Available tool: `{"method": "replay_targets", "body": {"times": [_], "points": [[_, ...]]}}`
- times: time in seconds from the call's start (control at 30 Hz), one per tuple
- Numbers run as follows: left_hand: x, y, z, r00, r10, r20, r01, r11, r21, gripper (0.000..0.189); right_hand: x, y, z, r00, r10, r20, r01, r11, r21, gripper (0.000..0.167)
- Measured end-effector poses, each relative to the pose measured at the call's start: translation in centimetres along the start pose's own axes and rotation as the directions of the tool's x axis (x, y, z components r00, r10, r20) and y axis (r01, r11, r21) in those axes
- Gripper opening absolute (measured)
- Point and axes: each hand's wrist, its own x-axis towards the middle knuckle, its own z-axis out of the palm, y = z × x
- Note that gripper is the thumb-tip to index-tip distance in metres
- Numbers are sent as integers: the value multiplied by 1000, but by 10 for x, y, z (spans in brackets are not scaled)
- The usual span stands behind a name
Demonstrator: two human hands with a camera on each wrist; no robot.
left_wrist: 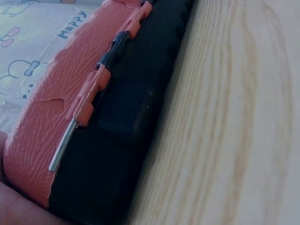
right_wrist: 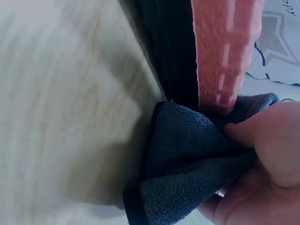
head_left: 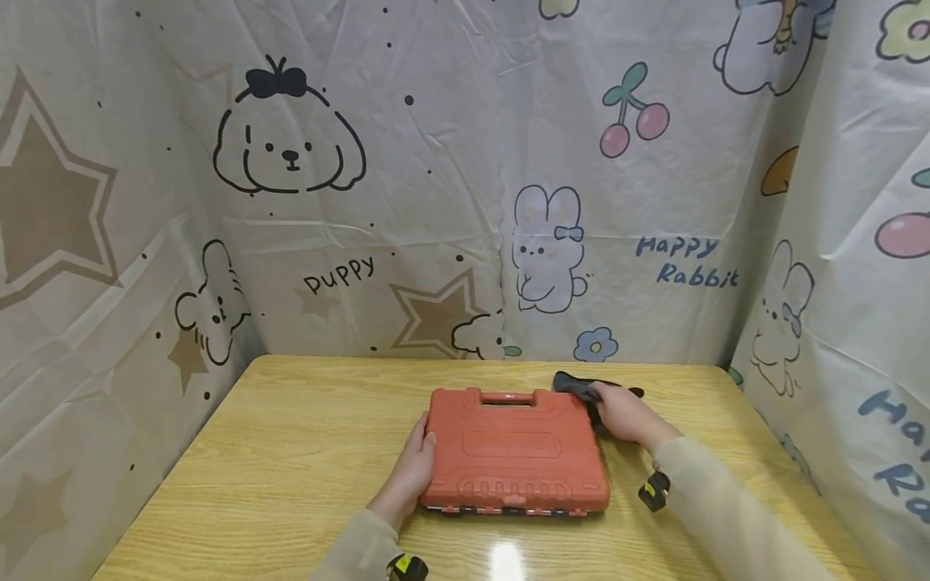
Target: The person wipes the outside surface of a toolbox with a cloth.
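Note:
A closed tool case [head_left: 512, 444] with a red lid and black base lies on the table, its handle toward the back. At its left side my left hand [head_left: 414, 468] grips the edge, thumb by the lid. The left wrist view shows the hinged side of the case [left_wrist: 126, 112] with a metal pin. My right hand [head_left: 628, 415] pinches a dark grey cloth [right_wrist: 187, 136] at the back right corner of the case. Folds of the cloth hang from the fingers against the case's side. Part of the right fingers is hidden by the cloth.
The light wooden table [head_left: 312, 452] extends around the case. A printed curtain [head_left: 436, 202] with cartoon animals stands behind the table and along both sides. Each wrist bears a small black device with yellow on it.

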Motion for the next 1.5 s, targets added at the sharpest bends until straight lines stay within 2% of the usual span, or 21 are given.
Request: {"method": "replay_targets", "body": {"times": [0.13, 0.33, 0.97, 1.27, 1.5], "points": [[0, 0, 0, 1000, 0, -6, 0, 1000, 7, 57, -5, -2, 2, 999, 33, -13, -33, 999, 6, 18], [0, 1, -1, 1000, 2, -8, -2, 1000, 13, 57, -12, -3, 6, 999, 42, -23, -42, 999, 8, 18], [-1, -1, -3, 1000, 0, 2, 0, 1000, 16, 58, -63, -22, 6, 1000, -2, -4, 2, 999, -35, 9], [0, -1, -1, 1000, 6, 8, -6, 1000, 8, 58, -81, -23, 7, 999, 28, 41, -27, 999, -24, 5], [0, -2, -2, 1000, 12, 9, -12, 1000, 2, 57, -90, -24, 7, 996, 38, 76, -38, 999, 1, 8]]}}
